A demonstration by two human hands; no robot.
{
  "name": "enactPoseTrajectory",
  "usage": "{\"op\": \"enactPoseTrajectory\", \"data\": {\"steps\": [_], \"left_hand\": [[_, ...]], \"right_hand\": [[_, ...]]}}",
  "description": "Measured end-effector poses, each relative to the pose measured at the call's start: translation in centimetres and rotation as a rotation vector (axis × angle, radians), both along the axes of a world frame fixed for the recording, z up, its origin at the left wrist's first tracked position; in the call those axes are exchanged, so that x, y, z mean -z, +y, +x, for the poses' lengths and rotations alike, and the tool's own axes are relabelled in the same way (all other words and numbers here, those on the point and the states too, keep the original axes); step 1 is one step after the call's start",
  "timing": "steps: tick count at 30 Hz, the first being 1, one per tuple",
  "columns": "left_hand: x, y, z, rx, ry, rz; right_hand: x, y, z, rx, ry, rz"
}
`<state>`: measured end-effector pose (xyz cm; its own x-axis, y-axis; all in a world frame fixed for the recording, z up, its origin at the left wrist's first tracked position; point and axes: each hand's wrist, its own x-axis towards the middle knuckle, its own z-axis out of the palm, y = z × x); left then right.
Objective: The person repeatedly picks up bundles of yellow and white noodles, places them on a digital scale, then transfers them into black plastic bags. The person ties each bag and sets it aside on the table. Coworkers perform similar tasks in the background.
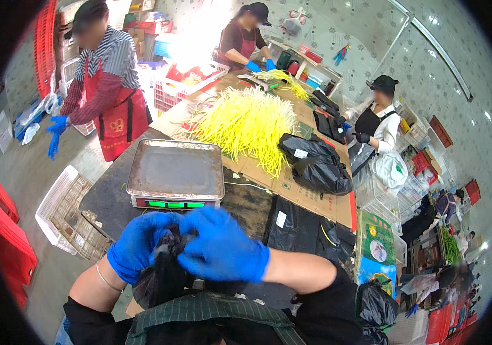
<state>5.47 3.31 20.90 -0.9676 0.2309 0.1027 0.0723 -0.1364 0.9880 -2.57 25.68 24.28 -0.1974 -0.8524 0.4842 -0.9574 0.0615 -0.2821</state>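
Note:
My left hand (pixel 139 246) and my right hand (pixel 222 248), both in blue gloves, grip the gathered neck of a black plastic bag (pixel 159 278) close to my chest. The fingers partly hide the neck, and the bag's contents cannot be seen. Just beyond my hands stands a digital weighing scale (pixel 174 170) with a bare, rust-edged metal pan and a lit green display. Behind it lies a large heap of yellow chives (pixel 246 123) with pale ends. To the heap's right rest filled black plastic bags (pixel 319 166) bearing white labels. Flat black plastic bags (pixel 293 228) lie nearer, right of my right hand.
Cardboard (pixel 315 205) covers part of the dark table (pixel 246 198). A white plastic basket (pixel 71 211) stands on the floor at left, near red crates (pixel 11 246). Co-workers (pixel 110 86) stand around the table. More black bags (pixel 375 304) sit at lower right.

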Motion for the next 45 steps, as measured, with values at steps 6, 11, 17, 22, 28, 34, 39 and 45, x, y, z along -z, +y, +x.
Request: {"op": "enactPoseTrajectory", "data": {"steps": [6, 11, 17, 22, 28, 34, 39, 45], "left_hand": [[-0.5, -5.0, -0.7, -0.446, -0.385, 0.261], [-5.0, 0.3, 0.5, -0.312, -0.202, 0.385], [-6.9, 3.6, -1.1, 0.229, -0.386, 0.225], [-2.9, 2.9, -4.6, 0.047, -0.319, 0.611], [0.0, 2.4, -6.6, -0.457, -0.476, 0.280], [-0.7, 7.1, -6.9, 0.066, 0.136, 0.156], [-5.3, 11.9, -5.2, 0.347, 0.439, -0.242], [-2.5, 10.7, -13.3, 0.181, 0.167, -0.280]], "right_hand": [[1.3, 6.6, -2.9, 0.260, -0.293, 0.188], [0.3, 5.3, -1.5, 0.129, -1.853, -0.281], [-0.2, 2.1, 0.9, 0.133, -1.748, -0.193], [2.4, 2.0, 2.5, 0.183, -1.713, 0.201], [5.5, 8.5, 1.2, 0.511, -1.088, 0.167], [5.0, 8.7, 2.0, 0.468, -0.105, -0.336], [7.1, 7.9, 6.2, 0.696, -0.696, -0.124], [4.8, 23.6, 20.8, 1.560, -0.365, -1.073]]}}
